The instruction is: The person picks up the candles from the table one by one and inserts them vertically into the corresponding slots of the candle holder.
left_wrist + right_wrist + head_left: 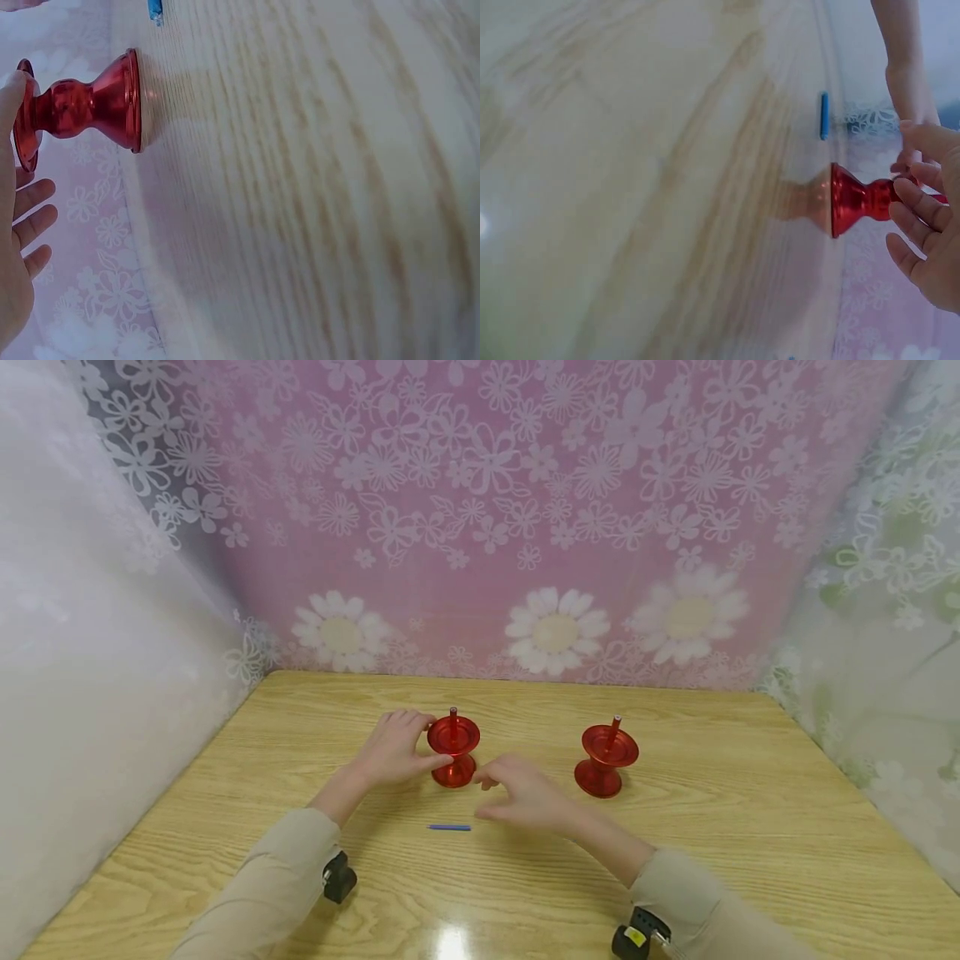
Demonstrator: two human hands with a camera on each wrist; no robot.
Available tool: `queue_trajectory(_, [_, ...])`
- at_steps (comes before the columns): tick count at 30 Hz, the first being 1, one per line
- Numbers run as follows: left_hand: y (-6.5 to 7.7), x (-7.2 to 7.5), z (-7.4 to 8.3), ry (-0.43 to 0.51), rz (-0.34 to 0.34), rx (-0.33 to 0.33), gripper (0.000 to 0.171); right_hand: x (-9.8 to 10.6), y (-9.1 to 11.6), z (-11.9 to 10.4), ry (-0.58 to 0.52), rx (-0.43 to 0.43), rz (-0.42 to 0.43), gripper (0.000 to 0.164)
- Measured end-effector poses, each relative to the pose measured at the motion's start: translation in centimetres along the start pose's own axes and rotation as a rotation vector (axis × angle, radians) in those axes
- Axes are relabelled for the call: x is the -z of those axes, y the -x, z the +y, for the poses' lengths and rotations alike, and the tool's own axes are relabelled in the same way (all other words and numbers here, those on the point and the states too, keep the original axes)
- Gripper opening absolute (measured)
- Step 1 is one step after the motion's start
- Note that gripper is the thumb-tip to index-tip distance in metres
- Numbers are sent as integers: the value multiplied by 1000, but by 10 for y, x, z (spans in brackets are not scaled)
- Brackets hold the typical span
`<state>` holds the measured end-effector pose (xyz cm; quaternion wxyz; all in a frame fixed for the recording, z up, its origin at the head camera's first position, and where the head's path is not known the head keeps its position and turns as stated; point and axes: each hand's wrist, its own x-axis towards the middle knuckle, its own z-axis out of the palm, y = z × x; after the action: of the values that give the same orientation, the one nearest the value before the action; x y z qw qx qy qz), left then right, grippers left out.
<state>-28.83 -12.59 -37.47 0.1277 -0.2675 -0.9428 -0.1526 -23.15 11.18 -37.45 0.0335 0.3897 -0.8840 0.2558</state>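
Two shiny red candle holders, each with a flared base, a wide dish and a short upright stem, stand on the wooden table. My left hand [397, 750] is at the dish of the left candle holder [453, 770], thumb in front and fingers behind. In the left wrist view the thumb overlaps the dish of this candle holder [116, 101], and the other fingers spread loosely past it. My right hand [525, 797] hovers just right of the same holder, fingers loosely bent with nothing between them. A thin blue stick [450, 827] lies in front of the holder.
The second red candle holder [600, 777] stands to the right, beyond my right forearm. A flowered pink curtain [480, 527] hangs along the table's [712, 860] back edge. Pale cloths flank both sides. A black camera is strapped to each wrist.
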Motion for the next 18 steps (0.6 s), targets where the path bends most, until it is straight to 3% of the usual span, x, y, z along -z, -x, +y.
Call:
queue_trajectory(4, [0, 0, 0, -3, 2, 1, 60, -11, -5, -2, -33, -14, -33, 37])
queue_trajectory(11, [0, 2, 2, -24, -3, -4, 60, -23, -12, -3, 9, -19, -100, 38])
queue_trajectory(18, [-1, 3, 3, -30, -12, -1, 61, -29, -15, -6, -38, -83, -131, 37])
